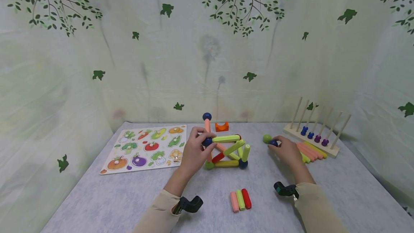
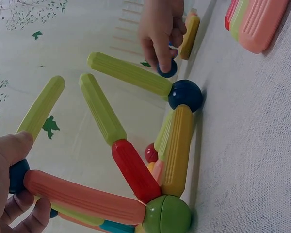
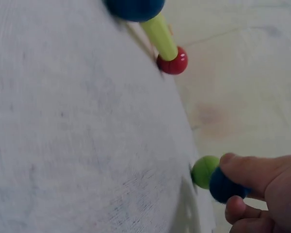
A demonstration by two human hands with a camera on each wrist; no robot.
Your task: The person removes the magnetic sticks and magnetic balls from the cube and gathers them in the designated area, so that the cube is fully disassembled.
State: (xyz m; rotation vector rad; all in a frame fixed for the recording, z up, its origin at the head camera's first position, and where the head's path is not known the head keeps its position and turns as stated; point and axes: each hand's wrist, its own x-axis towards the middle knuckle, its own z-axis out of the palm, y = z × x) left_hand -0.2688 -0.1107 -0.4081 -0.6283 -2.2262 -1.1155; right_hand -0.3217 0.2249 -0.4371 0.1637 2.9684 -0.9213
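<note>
My left hand (image 1: 193,151) pinches a dark blue ball (image 2: 18,175) on the stick structure, where a salmon stick (image 2: 85,196) and a yellow-green stick (image 1: 226,138) meet. Below, a green ball (image 2: 167,214) joins the salmon, red (image 2: 134,170) and yellow (image 2: 177,150) sticks at the table. Another dark blue ball (image 2: 185,95) forms the structure's right corner. Further right, my right hand (image 1: 288,151) pinches a loose dark blue ball (image 3: 226,185) between thumb and fingers, beside a green ball (image 3: 205,172). Whether these two touch, I cannot tell.
A vegetable puzzle board (image 1: 124,132) lies at left. An orange block (image 1: 221,127) sits behind the structure. At right stands a wooden peg rack (image 1: 333,151) with beads, several sticks (image 1: 311,151) in front. Three short sticks (image 1: 240,199) lie near the front.
</note>
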